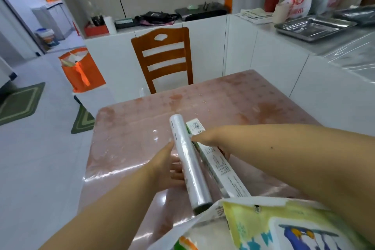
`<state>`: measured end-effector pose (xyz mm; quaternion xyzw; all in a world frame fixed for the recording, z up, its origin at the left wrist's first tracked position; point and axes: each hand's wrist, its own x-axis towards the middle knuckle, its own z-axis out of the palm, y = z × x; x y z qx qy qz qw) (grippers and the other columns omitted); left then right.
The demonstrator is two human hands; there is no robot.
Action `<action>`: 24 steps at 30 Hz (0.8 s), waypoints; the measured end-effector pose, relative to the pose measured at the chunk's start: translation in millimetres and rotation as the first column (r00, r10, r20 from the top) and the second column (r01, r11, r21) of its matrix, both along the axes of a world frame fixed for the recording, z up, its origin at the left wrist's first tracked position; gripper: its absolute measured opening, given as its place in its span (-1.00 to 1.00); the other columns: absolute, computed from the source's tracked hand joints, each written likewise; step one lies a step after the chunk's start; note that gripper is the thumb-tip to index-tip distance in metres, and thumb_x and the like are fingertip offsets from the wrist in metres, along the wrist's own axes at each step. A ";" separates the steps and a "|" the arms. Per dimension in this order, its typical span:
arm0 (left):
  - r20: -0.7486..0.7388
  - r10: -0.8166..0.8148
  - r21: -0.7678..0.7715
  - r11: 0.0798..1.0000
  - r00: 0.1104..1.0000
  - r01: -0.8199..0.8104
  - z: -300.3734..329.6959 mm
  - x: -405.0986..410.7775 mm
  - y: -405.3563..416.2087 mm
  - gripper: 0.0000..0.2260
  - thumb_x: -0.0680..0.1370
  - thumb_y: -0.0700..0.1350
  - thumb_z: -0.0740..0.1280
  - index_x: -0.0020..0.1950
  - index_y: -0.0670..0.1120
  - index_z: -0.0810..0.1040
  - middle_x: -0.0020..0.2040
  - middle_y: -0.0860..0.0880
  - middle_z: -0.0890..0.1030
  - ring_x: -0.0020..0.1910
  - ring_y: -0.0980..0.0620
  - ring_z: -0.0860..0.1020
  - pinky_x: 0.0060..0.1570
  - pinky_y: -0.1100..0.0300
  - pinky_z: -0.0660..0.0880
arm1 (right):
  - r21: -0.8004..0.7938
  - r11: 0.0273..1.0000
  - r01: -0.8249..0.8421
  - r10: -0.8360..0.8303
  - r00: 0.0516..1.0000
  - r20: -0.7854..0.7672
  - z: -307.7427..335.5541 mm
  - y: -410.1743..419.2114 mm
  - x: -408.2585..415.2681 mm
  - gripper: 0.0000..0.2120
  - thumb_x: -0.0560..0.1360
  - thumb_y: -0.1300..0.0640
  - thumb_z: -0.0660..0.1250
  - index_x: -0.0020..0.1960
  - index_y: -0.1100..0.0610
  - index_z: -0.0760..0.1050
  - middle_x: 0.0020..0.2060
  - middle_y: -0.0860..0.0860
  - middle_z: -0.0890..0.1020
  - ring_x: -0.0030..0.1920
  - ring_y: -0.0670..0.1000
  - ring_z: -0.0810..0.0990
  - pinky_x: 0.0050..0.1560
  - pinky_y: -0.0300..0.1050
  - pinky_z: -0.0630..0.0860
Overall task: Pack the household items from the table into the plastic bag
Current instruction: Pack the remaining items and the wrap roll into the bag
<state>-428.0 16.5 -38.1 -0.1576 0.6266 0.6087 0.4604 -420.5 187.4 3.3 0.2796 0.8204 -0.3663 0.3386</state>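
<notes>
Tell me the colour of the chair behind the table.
The chair is reddish-brown wood, with a slatted back, seen in the head view.

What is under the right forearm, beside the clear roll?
A long printed box lies beside the clear roll. The right hand and forearm cover its middle; how the fingers grip it is hidden.

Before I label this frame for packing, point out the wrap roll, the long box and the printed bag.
wrap roll (187, 158): head view, mid-length.
long box (220, 165): head view, printed side.
printed bag (284, 227): head view, yellow-green front.
</notes>
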 end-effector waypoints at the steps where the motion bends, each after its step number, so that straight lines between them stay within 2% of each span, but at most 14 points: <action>1: 0.003 0.017 0.006 1.000 1.000 -0.017 -1.3 1.2 2.1 -0.19 0.50 0.41 0.03 0.22 -0.33 0.51 0.00 -0.26 0.52 -0.06 -0.19 0.53 -0.17 -0.01 0.60 | -0.016 1.000 -0.014 0.013 0.999 -0.051 -5.0 -3.4 1.3 -0.30 0.58 -0.24 0.11 0.53 0.19 0.13 0.47 0.18 0.28 0.44 0.22 0.31 0.39 0.11 0.26; 2: 0.006 0.035 0.024 0.999 0.999 -0.035 -2.4 2.4 4.0 -0.20 0.50 0.41 0.01 0.18 -0.30 0.52 -0.03 -0.25 0.52 -0.09 -0.19 0.54 -0.14 -0.02 0.59 | -0.024 1.000 -0.003 0.001 0.997 -0.075 -10.2 -8.2 2.0 -0.26 0.53 -0.27 0.20 0.52 0.17 0.16 0.48 0.16 0.28 0.44 0.20 0.31 0.41 0.09 0.26; 4: 0.020 0.070 0.083 0.994 0.997 -0.071 -4.3 4.7 7.6 -0.24 0.49 0.43 0.00 0.15 -0.24 0.51 -0.07 -0.22 0.50 -0.13 -0.18 0.54 -0.04 -0.09 0.55 | 0.005 0.995 0.095 -0.093 0.987 -0.128 -23.8 -11.7 -1.6 -0.02 0.31 -0.33 0.43 0.51 0.16 0.15 0.41 0.13 0.36 0.37 0.19 0.39 0.37 0.09 0.34; 6: 0.046 0.086 0.126 0.988 0.995 -0.091 -7.5 8.5 11.7 -0.22 0.47 0.45 0.02 0.19 -0.23 0.51 -0.07 -0.21 0.51 -0.11 -0.18 0.54 0.04 -0.12 0.52 | 0.031 0.981 0.191 -0.184 0.971 -0.155 -33.4 -12.0 -5.0 0.19 0.15 -0.30 0.55 0.51 0.21 0.02 0.39 0.12 0.35 0.35 0.18 0.39 0.34 0.09 0.38; 7: 0.061 0.097 0.146 0.984 0.993 -0.105 -9.2 11.6 13.2 -0.21 0.47 0.45 0.02 0.19 -0.24 0.52 -0.07 -0.21 0.55 -0.08 -0.19 0.56 0.07 -0.12 0.52 | 0.039 0.979 0.199 -0.191 0.970 -0.152 -37.8 -11.8 -5.8 0.23 0.14 -0.29 0.56 0.51 0.22 -0.03 0.40 0.13 0.33 0.36 0.18 0.38 0.34 0.09 0.38; 9: 0.073 0.128 0.190 0.972 0.989 -0.140 -10.1 16.8 15.3 -0.21 0.49 0.43 0.00 0.18 -0.26 0.54 -0.01 -0.24 0.60 0.01 -0.23 0.61 0.12 -0.13 0.53 | 0.126 0.978 0.164 -0.143 0.977 -0.160 -43.3 -13.0 -6.0 0.24 0.15 -0.28 0.56 0.52 0.22 -0.07 0.39 0.15 0.32 0.36 0.19 0.37 0.33 0.06 0.39; 11: 0.085 0.164 0.236 0.955 0.983 -0.180 -9.8 19.3 16.3 -0.22 0.52 0.40 -0.03 0.21 -0.26 0.52 0.13 -0.26 0.56 0.15 -0.25 0.57 0.16 -0.13 0.52 | 0.231 0.963 0.135 -0.100 0.982 -0.158 -47.0 -13.1 -4.8 0.25 0.16 -0.27 0.54 0.52 0.21 -0.12 0.35 0.16 0.32 0.33 0.19 0.38 0.29 -0.01 0.42; 13: 0.099 0.185 0.282 0.937 0.978 -0.206 -7.6 19.3 14.9 -0.21 0.52 0.40 -0.03 0.29 -0.27 0.48 0.30 -0.26 0.51 0.32 -0.23 0.48 0.23 -0.12 0.46 | 0.244 0.962 0.123 -0.085 0.983 -0.160 -47.4 -9.0 -4.9 0.23 0.16 -0.25 0.53 0.52 0.21 -0.12 0.32 0.16 0.33 0.29 0.18 0.42 0.20 -0.03 0.45; 15: 0.102 0.184 0.310 0.928 0.978 -0.207 -4.5 18.2 12.9 -0.21 0.52 0.39 -0.02 0.40 -0.25 0.37 0.36 -0.22 0.49 0.35 -0.20 0.46 0.29 -0.11 0.42 | 0.228 0.964 0.134 -0.089 0.976 -0.197 -45.6 -3.8 -3.8 0.17 0.14 -0.23 0.52 0.49 0.20 -0.03 0.26 0.13 0.40 0.21 0.15 0.47 0.08 -0.07 0.49; 17: 0.095 0.196 0.338 0.916 0.976 -0.217 0.3 17.4 11.7 -0.20 0.53 0.38 -0.01 0.51 -0.22 0.21 0.33 -0.20 0.51 0.30 -0.19 0.50 0.33 -0.12 0.37 | 0.172 0.970 0.170 -0.125 0.962 -0.243 -43.0 1.7 -3.9 0.10 0.13 -0.20 0.50 0.46 0.19 0.04 0.21 0.11 0.45 0.13 0.13 0.51 0.07 -0.08 0.52; 19: 0.066 0.200 0.374 0.903 0.978 -0.210 10.6 16.5 10.8 -0.22 0.54 0.37 -0.04 0.54 -0.20 0.13 0.33 -0.16 0.50 0.30 -0.15 0.49 0.37 -0.11 0.33 | 0.050 0.977 0.207 -0.185 0.940 -0.288 -36.3 6.0 -6.2 0.02 0.14 -0.15 0.52 0.41 0.16 0.08 0.12 0.11 0.49 0.05 0.14 0.56 0.05 -0.03 0.57; 22: -0.018 0.168 0.405 0.903 0.986 -0.147 32.4 13.3 12.7 -0.23 0.54 0.37 -0.08 0.52 -0.20 0.19 0.37 -0.16 0.46 0.33 -0.12 0.45 0.40 -0.11 0.29 | -0.197 0.960 0.200 -0.257 0.908 -0.332 -8.8 10.7 -11.5 -0.16 0.17 -0.06 0.53 0.28 0.11 0.13 0.00 0.15 0.57 -0.11 0.17 0.64 -0.11 0.03 0.63; 24: -0.085 0.126 0.436 0.896 0.988 -0.077 53.5 13.3 17.5 -0.21 0.54 0.38 -0.07 0.47 -0.22 0.30 0.36 -0.19 0.49 0.33 -0.14 0.46 0.39 -0.09 0.30 | -0.297 0.946 0.130 -0.243 0.891 -0.384 15.2 10.6 -13.0 -0.14 0.13 -0.06 0.51 0.30 0.11 0.18 -0.01 0.17 0.61 -0.13 0.18 0.67 -0.15 0.08 0.64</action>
